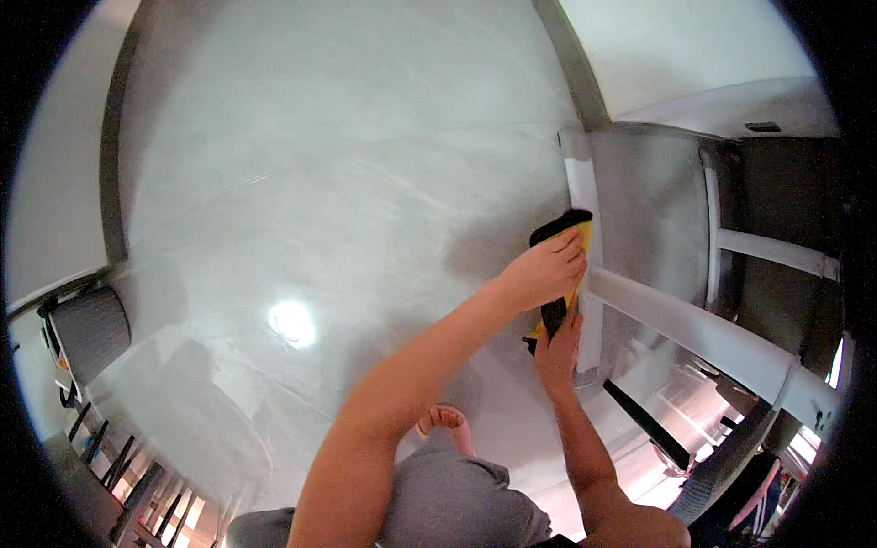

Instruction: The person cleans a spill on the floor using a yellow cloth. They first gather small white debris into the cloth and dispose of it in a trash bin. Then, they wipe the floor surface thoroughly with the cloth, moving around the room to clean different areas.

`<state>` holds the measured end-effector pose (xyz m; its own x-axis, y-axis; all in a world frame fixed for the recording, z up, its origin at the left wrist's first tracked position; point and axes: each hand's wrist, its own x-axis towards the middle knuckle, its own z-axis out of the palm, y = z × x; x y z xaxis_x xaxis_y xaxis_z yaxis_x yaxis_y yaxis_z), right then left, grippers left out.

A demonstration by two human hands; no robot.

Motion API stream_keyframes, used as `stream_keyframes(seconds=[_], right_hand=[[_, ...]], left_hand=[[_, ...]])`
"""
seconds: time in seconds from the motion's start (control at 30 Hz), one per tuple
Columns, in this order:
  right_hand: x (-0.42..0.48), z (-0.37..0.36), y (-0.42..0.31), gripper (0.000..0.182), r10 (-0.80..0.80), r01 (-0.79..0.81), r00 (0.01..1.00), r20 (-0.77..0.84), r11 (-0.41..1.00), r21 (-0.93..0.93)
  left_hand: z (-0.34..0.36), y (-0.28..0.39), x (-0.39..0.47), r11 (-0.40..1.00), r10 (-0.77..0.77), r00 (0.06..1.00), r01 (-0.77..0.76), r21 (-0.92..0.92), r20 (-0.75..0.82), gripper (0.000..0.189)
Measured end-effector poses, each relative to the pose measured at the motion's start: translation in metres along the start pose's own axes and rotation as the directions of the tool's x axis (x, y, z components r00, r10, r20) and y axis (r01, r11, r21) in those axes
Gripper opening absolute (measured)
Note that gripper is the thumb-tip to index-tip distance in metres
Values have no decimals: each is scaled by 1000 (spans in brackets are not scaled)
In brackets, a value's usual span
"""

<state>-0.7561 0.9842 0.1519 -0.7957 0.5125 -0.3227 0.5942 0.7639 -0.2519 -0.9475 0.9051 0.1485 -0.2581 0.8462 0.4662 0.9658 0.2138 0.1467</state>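
Observation:
In the head view both hands are at a yellow and black item [586, 231], whose kind I cannot tell; it has a dark, bristly-looking upper end. My left hand [551, 267] lies over its middle with the fingers bent around its edge. Lower down, my right hand [558, 349] holds its narrow end, the fingers pointing up. The item lies beside a white metal leg [582, 185] of a frame, above the smooth grey floor. Whether it touches the leg is unclear.
A white crossbar [692, 322] runs from the leg to the right. Below it is a black bar [647, 425]. A grey ribbed object [92, 332] stands at the far left, near dark slats [120, 462]. Dark skirting [112, 151] edges the floor. My pink slipper [460, 428] shows below.

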Motion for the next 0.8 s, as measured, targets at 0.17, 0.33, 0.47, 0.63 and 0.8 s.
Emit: stream_keyframes(seconds=[0.17,0.33,0.47,0.63,0.8], right_hand=[[20,18,-12,97,-12,17,999,44,993,-119],[14,46,-85,97,-110,121,992,69,977,-174],[-9,104,-161,89,-313,315,949,43,946,-77],[-4,108,-200,89,-433,441,895,109,895,-65],[12,118,-207,85,-638,650,752,168,759,-27]], left_hand=[[44,-37,-65,967,-122,968,165,-193,220,33],[-3,-65,-119,963,-227,919,262,-68,322,39],[-49,-118,-219,959,-278,900,280,45,337,44],[-72,-119,-263,910,-411,871,371,187,269,45],[-95,-86,-290,733,-654,741,572,367,152,50]])
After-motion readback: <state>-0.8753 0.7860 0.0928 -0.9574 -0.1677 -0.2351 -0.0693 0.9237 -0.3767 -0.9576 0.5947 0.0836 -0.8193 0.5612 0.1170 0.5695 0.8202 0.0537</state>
